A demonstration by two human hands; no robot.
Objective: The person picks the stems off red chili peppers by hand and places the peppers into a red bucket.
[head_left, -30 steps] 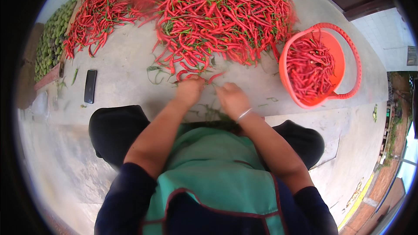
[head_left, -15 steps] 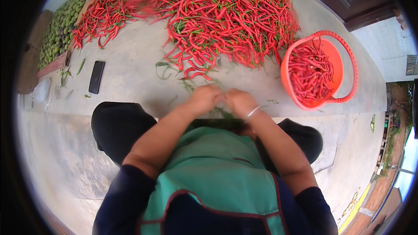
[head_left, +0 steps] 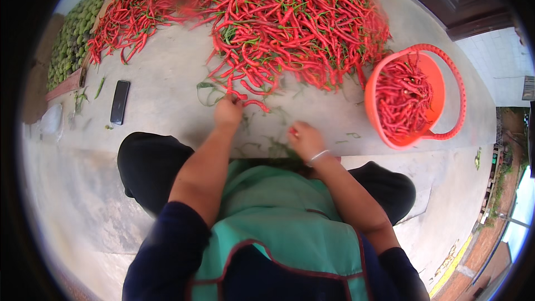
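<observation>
A large heap of red chili peppers [head_left: 301, 28] with green stems covers the floor in front of me. At its near edge, my left hand [head_left: 227, 112] has its fingers closed at a loose red chili pepper [head_left: 238, 95]; another chili pepper [head_left: 256, 105] lies just beside it. My right hand [head_left: 307, 141] is closed, nearer my lap, with a bit of red chili pepper [head_left: 293, 131] showing at the fingertips. The rest of that pepper is hidden by the hand. Green stem scraps [head_left: 278, 147] lie between my hands, somewhat blurred.
To the right stands an orange-red basket [head_left: 438, 81] with a looped handle, partly filled with red chili peppers. A black phone [head_left: 120, 102] lies on the floor at left. Many green fruits [head_left: 78, 39] are piled at far left, and a clear plastic bag [head_left: 52, 119] lies nearer.
My hands were together and have parted. The left has moved forward and left to the heap's edge; the right has stayed near my lap, slightly lower, with red now showing at its fingertips.
</observation>
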